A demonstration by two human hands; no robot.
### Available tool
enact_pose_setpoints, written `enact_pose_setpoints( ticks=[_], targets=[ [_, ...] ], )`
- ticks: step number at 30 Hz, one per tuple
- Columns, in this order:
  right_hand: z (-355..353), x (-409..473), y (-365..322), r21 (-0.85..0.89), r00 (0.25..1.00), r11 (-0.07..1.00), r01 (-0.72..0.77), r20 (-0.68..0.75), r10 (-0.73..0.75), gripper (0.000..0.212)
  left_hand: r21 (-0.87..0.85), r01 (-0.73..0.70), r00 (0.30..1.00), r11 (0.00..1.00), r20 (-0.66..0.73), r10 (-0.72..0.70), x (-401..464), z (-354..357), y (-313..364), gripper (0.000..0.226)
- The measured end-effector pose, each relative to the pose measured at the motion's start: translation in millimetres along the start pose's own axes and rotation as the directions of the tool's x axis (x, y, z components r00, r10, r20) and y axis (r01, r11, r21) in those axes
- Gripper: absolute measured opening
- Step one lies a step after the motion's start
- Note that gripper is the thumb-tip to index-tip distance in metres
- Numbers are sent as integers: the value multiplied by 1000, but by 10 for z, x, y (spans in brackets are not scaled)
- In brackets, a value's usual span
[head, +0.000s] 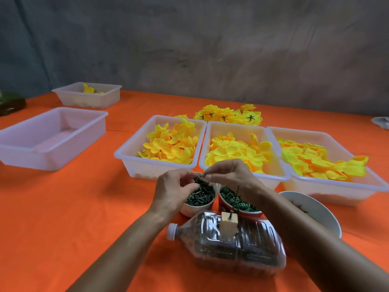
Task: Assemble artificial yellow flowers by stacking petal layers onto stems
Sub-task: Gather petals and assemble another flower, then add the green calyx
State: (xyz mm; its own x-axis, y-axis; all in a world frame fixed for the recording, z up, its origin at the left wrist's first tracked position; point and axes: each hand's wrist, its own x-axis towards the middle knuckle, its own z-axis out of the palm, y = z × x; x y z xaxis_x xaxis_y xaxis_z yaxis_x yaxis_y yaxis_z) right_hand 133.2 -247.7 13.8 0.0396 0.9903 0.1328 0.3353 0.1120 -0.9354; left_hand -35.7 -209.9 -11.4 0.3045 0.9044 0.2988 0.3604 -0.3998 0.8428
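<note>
My right hand (229,175) pinches a small dark green stem piece (202,175) above a white cup of green stems (201,196). My left hand (174,190) hovers over the same cup with its fingers curled, fingertips close to the stem piece. Beside the cup stands a red cup of green rings (237,202). A thin spike (235,199) rises from a wooden block (228,226) set in a plastic bottle (231,243) lying on its side. Behind, three white trays hold yellow petals (170,144) (235,151) (320,161).
Finished yellow flowers (229,115) lie in a heap behind the trays. An empty white tray (50,138) and another holding a few petals (88,95) sit at the left. A white bowl (315,209) is by my right forearm. Everything rests on an orange tablecloth (84,207).
</note>
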Motion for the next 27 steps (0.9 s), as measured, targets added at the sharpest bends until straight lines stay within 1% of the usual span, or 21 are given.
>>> enact_pose_setpoints(
  ticks=[2, 4, 6, 9, 12, 15, 17, 21, 24, 27],
  targets=[
    [-34, -52, -80, 113, 1000, 993, 22, 14, -24, 11, -135, -17, 1000, 991, -14, 16, -11, -3, 59, 16],
    [-61, -106, -157, 172, 999, 984, 46, 20, -50, 10, -248, -47, 999, 968, -37, 39, -29, -5, 123, 19],
    [-85, -161, -230, 181, 997, 981, 73, 9, -76, 10, -313, -73, 997, 947, -47, 61, -41, 3, 184, 24],
    [-135, -249, -331, 160, 994, 982, 105, -8, -105, 9, -430, -66, 998, 900, -19, 64, -74, 13, 292, 19],
    [-190, -341, -417, 147, 992, 982, 122, -31, -119, 11, -613, 21, 996, 790, 81, 36, -120, 4, 415, 3],
    [-210, -422, -465, 173, 991, 977, 126, -53, -119, 9, -719, 188, 972, 669, 235, -20, -143, -13, 511, 15],
    [-200, -472, -476, 241, 994, 965, 101, -67, -87, 5, -745, 240, 957, 622, 291, -21, -158, -22, 568, 16],
    [-140, -535, -481, 489, 999, 872, -2, -43, 27, 6, -761, 213, 960, 613, 279, 13, -204, -22, 695, 15],
    [-115, -558, -498, 644, 995, 762, -59, -20, 93, 5, -771, 168, 966, 614, 253, 52, -234, -30, 780, 9],
    [-114, -595, -534, 757, 989, 644, -108, 18, 144, 5, -763, 105, 972, 638, 215, 97, -268, -14, 846, 10]
  ],
)
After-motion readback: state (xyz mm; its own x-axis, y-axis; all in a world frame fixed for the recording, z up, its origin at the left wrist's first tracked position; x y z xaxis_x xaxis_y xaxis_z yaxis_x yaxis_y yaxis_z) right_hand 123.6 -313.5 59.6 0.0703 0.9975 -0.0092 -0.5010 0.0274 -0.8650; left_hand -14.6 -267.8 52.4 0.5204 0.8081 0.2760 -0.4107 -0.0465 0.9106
